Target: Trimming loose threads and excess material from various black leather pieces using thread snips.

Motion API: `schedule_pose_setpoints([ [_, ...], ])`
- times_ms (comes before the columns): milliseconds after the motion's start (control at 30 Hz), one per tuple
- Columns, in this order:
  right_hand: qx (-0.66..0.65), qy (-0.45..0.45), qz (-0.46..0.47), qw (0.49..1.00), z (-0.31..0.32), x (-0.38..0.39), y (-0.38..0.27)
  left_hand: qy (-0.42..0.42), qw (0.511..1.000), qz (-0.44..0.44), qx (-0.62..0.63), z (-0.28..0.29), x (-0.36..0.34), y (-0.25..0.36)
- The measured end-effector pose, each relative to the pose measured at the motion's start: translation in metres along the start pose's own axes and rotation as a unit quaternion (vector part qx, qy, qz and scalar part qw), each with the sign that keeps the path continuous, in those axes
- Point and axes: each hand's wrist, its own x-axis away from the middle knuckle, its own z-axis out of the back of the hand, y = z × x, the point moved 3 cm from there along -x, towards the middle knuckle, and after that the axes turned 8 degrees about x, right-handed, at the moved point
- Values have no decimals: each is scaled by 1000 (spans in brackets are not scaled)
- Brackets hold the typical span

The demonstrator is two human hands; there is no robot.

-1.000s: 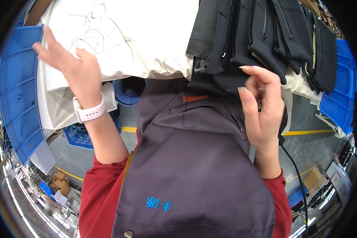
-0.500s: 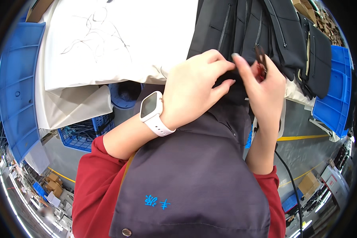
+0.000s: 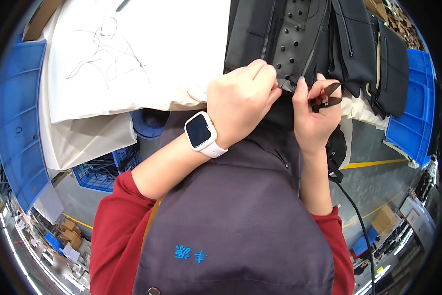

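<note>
A black fabric piece with zippers (image 3: 253, 37) lies before me, its near edge by my fingers. Between its zippered sides shows a grey panel with black studs (image 3: 294, 37). My left hand (image 3: 243, 98), with a white watch on the wrist, is closed, its fingertips pinching the near edge of the piece. My right hand (image 3: 316, 115) is closed too. Small dark thread snips (image 3: 327, 102) sit in its curled fingers, blades pointing to the right, while thumb and forefinger touch the piece's edge. What the left fingertips grip is partly hidden.
White cloth (image 3: 181, 54) covers the table on the left, with loose dark threads (image 3: 108, 49) on it. More black zippered pieces (image 3: 393, 73) are stacked at the right. Blue plastic bins (image 3: 19, 123) flank the table. A blue basket (image 3: 90, 172) stands below; a black cable (image 3: 358, 211) hangs at right.
The black piece has been spread, exposing the studded panel. My right hand has moved down and left, turning the snips sideways. Both hands are now at the piece's near edge.
</note>
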Motion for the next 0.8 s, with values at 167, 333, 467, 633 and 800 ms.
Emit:
schedule_pose_setpoints([
  [167,-28,28,73,997,-2,7,8,39,999,-29,-3,-2,4,-2],
  [333,-148,1,34,988,8,2,3,-22,999,4,27,4,1,-6],
  [467,10,48,97,994,35,0,-7,18,995,10,94,21,-7,0],
  [633,44,98,21,994,43,-13,-18,-3,995,10,101,22,-33,22],
  [800,38,-34,-136,989,30,-46,-13,-99,993,34,61,-1,-33,13],
])
